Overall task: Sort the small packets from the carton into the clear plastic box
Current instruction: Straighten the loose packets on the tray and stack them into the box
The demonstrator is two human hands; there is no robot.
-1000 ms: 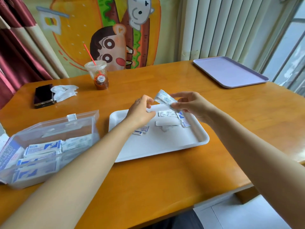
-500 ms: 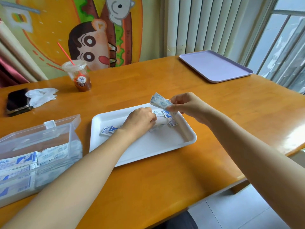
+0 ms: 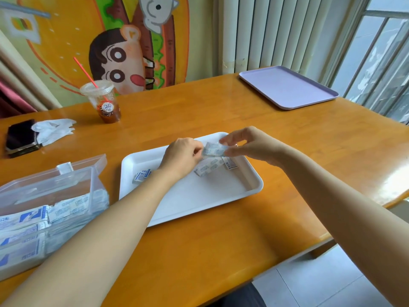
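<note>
Packet (image 3: 214,149), flat, rectangular, glossy

One white-and-blue packet (image 3: 213,149) is held lifted above the white tray's (image 3: 199,202) far edge. A few more packets (image 3: 209,166) lie flat beneath it, and others (image 3: 140,175) lie near the tray's left edge. The clear plastic box (image 3: 66,185) stands open at the worktop's (image 3: 221,111) left edge, with stacked packets (image 3: 24,220) inside.

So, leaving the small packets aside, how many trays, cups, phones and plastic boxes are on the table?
Trays: 2, the white tray and the lilac tray
Cups: 1, the cup with a straw
Phones: 1, the phone
Boxes: 1, the clear plastic box
Total: 5
</note>
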